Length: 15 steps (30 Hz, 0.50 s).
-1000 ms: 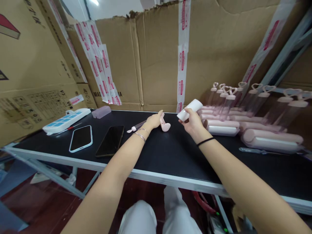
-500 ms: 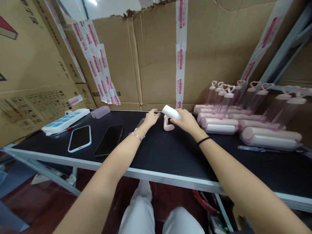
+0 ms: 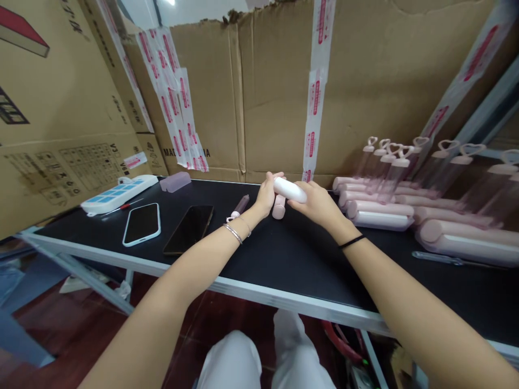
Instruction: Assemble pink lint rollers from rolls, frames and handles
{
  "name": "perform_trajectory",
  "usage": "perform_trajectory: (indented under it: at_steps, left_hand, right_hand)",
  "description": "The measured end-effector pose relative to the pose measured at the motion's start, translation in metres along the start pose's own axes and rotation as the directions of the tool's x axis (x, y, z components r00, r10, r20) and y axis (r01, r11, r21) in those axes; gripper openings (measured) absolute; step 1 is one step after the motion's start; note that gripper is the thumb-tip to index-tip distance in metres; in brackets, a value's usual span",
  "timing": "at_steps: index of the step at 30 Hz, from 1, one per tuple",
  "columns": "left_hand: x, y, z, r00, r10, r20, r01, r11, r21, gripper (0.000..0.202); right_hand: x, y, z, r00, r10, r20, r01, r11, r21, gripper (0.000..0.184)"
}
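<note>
A smooth white cylinder [image 3: 290, 190] is held above the black tabletop, tilted down to the right. My right hand [image 3: 315, 201] grips its right end with thumb and fingers. My left hand [image 3: 266, 195] is closed about its left end, with some fingers hidden behind it. Just below the cylinder, a small pale pink part [image 3: 279, 207] stands on the table, partly covered by the hands. Beside my left wrist lies a clear pinkish tube [image 3: 240, 205] with a light pink loop end.
Rows of pink cylinders [image 3: 381, 209] with upright clear tubes and heart-shaped tops stand at right, near a clear-handled screwdriver [image 3: 436, 258]. Leftward lie a dark phone [image 3: 188, 229], a light-cased phone [image 3: 141, 224], a power strip [image 3: 119, 194] and a translucent lilac piece [image 3: 175, 182]. Cardboard [image 3: 275, 97] walls the back.
My left hand has moved right to meet the white cylinder at its left end. The clear tube by my left wrist now shows more fully. The view has shifted slightly left.
</note>
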State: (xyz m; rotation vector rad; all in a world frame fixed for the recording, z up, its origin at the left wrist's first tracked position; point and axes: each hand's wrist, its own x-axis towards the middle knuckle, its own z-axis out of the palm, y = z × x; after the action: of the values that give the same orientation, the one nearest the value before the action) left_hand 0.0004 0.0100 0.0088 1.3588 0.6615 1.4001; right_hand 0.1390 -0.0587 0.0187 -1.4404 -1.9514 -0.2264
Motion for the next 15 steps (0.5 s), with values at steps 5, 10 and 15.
perform_trajectory:
  at_steps: [5, 10, 15]
  left_hand:
    - [-0.010, 0.012, 0.003, 0.999, 0.023, 0.028, -0.025, 0.998, 0.061, 0.060]
    - [-0.009, 0.012, 0.001, 0.985, 0.114, 0.133, -0.142, 0.964, 0.226, 0.060]
    - [0.007, 0.018, -0.014, 0.961, 0.092, 0.260, -0.207, 0.864, 0.460, 0.065]
  right_hand:
    - [-0.001, -0.004, 0.001, 1.000, -0.002, -0.006, 0.001, 0.999, -0.034, 0.040]
    - [-0.002, -0.007, 0.000, 1.000, 0.003, -0.029, -0.004, 0.999, -0.039, 0.040]
    - [-0.001, -0.001, 0.001, 0.998, 0.042, -0.054, -0.042, 0.999, -0.003, 0.038]
